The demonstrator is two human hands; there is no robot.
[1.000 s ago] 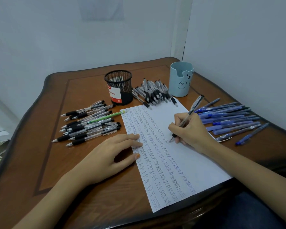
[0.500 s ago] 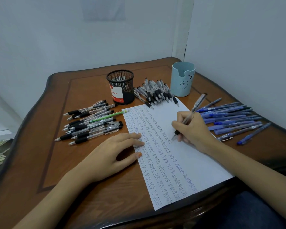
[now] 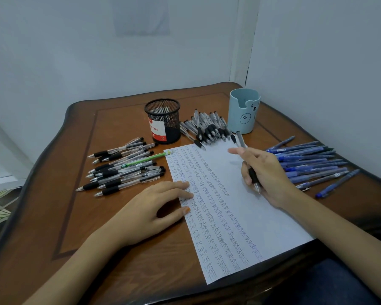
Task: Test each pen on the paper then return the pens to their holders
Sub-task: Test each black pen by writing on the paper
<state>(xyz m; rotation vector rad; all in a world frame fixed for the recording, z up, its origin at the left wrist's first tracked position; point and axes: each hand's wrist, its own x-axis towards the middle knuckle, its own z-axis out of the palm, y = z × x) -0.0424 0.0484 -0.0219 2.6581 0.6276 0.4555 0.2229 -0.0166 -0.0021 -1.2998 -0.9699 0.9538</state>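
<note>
Where right hand [image 3: 266,172] grips pen [image 3: 240,139], mid-barrel hidden

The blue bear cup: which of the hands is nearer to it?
Right. The right hand, gripping a black pen, is just in front of the blue bear cup, over the paper. The left hand rests on the paper's left edge, farther from the cup.

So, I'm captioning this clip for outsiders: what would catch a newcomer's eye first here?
The white sheet at the centre, filled with columns of "test", with the right hand holding a pen over it and the left hand resting on its left edge. Then the heaps of pens: black pens on the left, blue pens on the right, a third heap between the mesh holder and the blue bear cup.
</note>
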